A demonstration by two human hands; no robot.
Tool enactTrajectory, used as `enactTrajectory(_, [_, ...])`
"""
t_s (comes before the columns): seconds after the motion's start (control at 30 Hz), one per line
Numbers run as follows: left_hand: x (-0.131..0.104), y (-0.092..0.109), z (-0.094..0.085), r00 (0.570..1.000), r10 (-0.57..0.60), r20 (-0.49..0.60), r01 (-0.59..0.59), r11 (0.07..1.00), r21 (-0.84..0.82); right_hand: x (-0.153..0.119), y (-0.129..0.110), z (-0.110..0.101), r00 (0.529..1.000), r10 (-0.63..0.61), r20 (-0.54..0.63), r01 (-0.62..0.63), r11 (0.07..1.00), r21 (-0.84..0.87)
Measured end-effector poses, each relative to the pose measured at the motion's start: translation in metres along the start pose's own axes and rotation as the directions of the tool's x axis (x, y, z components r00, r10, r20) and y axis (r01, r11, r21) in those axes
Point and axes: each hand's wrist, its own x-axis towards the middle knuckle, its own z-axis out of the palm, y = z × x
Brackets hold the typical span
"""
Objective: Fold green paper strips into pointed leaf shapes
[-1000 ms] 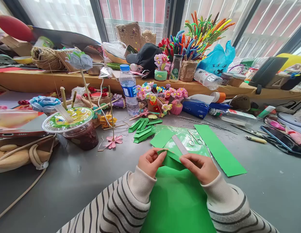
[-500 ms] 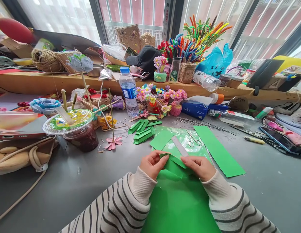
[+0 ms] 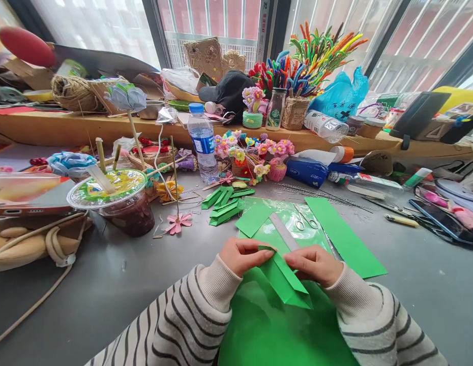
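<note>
A strip of green paper point(image 3: 284, 279) with creased, folded edges is held between my hands, slanting down toward the right. My left hand point(image 3: 244, 254) pinches its upper end between thumb and fingers. On the strip's right edge, the thumb and fingers of my right hand point(image 3: 315, 264) are closed. Beneath lies a large green sheet point(image 3: 282, 335). Just beyond my hands are a ruler point(image 3: 283, 231), a small green square of paper point(image 3: 253, 219) and scissors point(image 3: 305, 218) on a clear plastic sleeve. Several folded green paper pieces point(image 3: 226, 211) lie farther left.
A lidded cup of dark drink point(image 3: 125, 218) stands at the left, near a pink paper flower point(image 3: 178, 223). A water bottle point(image 3: 203, 145) stands behind. To the right are a long green strip point(image 3: 345, 236) and a phone point(image 3: 444, 218). A crowded wooden ledge point(image 3: 164, 133) runs along the back.
The folded paper has turned from lying nearly crosswise to slanting down toward me, showing more of its length. My left hand has shifted slightly; both hands still hold the paper.
</note>
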Motion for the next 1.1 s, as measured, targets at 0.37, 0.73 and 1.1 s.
enactTrajectory(0.37, [0.0011, 0.0011, -0.0002, 1.000, -0.001, 0.016, 0.000, 0.997, 0.076, 0.0002, 0.0013, 0.0021, 0.999, -0.013, -0.051, 0.010, 0.998, -0.068])
enactTrajectory(0.73, [0.0056, -0.0070, -0.0047, 1.000, -0.001, -0.009, 0.002, 0.991, 0.137, 0.0016, 0.0043, 0.0041, 0.987, -0.118, -0.106, 0.102, 0.984, -0.146])
enactTrajectory(1.1, [0.0011, -0.0023, -0.0014, 0.999, 0.011, -0.047, -0.009, 0.999, 0.051, 0.0022, 0.0049, 0.0049, 0.973, -0.198, -0.121, 0.156, 0.944, -0.291])
